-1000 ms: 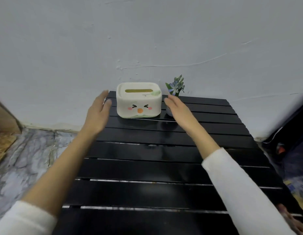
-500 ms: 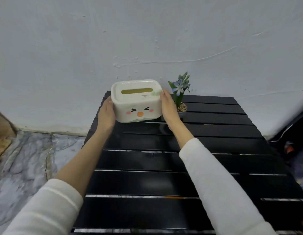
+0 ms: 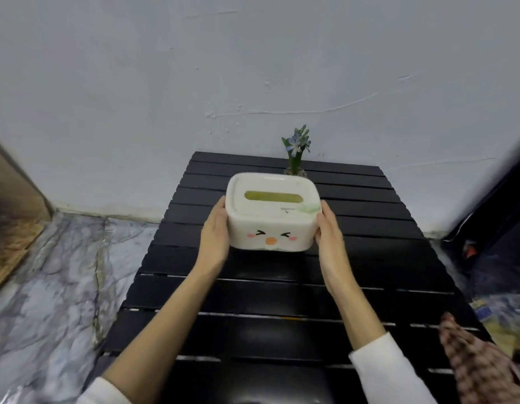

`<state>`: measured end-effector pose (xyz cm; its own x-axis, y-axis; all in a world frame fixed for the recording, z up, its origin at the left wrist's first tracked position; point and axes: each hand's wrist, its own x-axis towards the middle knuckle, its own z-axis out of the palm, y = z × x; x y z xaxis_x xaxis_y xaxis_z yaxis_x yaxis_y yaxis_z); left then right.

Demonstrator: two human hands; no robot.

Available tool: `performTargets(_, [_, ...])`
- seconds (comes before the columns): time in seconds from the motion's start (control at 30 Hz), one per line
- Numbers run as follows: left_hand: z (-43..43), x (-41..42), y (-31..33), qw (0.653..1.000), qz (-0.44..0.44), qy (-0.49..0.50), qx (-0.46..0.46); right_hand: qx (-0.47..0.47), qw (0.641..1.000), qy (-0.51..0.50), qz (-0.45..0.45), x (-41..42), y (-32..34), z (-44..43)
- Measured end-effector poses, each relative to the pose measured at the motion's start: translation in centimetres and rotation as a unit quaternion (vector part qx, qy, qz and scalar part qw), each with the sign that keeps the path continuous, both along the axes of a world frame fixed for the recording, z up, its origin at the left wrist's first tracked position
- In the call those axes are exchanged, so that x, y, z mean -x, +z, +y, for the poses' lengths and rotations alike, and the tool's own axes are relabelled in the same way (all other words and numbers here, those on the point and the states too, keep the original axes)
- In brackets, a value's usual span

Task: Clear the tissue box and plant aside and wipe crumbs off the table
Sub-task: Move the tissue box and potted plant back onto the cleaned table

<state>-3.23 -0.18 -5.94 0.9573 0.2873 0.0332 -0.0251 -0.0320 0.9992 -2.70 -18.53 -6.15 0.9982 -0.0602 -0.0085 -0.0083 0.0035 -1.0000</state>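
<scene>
Left hand (image 3: pixel 213 237) flat against the left end of the tissue box (image 3: pixel 272 212), fingers (image 3: pixel 220 204) together and curled round the far corner, thumb low along the near edge. Right hand (image 3: pixel 330 237) pressed to the opposite end in the same manner, fingertips (image 3: pixel 324 205) reaching up to the lid's rim. Box clamped between the two palms and held up clear of the black slatted table (image 3: pixel 282 293), tilted a little so the lid faces the camera. Cream-white box with rounded corners; long slot in the lid showing a yellow-green inside, small green mark at the lid's right corner. On the near face — a cartoon face with squeezed-shut eyes, pink cheeks and an orange beak.

Plant (image 3: pixel 295 150) upright at the far edge of the table, close to the wall (image 3: pixel 253 68), just behind the box's right rear corner; its pot mostly hidden by the box, green stalk and blue flowers showing above. Whether box and plant touch — cannot tell.

Both forearms bare, white sleeves (image 3: pixel 381 363) pushed up toward the elbows. A brown checked cloth (image 3: pixel 474 363) at the table's near right corner, well apart from the box. Grey marbled floor (image 3: pixel 49 272) to the left of the table. Crumbs on the slats too small to make out.
</scene>
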Motion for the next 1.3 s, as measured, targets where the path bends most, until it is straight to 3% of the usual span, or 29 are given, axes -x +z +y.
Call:
performTargets(0.33, [-0.7, 4.1, -1.2, 1.000, 0.009, -0.025, -0.007, -0.009, 0.999, -0.003, 0.030, 4.0, -0.8, -0.9])
performTargets(0.53, [0.6, 4.0, -1.0, 0.996, 0.043, -0.063, -0.035, 0.047, 0.998, 0.024, 0.037, 4.1, -0.1, -1.6])
performTargets(0.77, [4.6, 4.3, -2.4, 0.986, 0.039, -0.040, -0.154, 0.159, 0.987, -0.005, 0.016, -0.7, 1.6, -4.0])
performTargets(1.0, [9.5, 3.7, -5.0, 0.927, 0.065, -0.094, -0.358, 0.312, 0.950, 0.015, 0.000, -12.4, 1.1, -3.1])
performTargets(1.2, [10.1, 3.5, -5.1, 0.961, 0.045, -0.079, -0.261, 0.311, 0.949, 0.047, 0.029, -18.4, -3.0, -0.8])
performTargets(1.3, [10.1, 3.5, -5.1, 0.965, 0.053, -0.081, -0.243, 0.293, 0.956, 0.011, 0.008, -19.4, -4.5, 0.4])
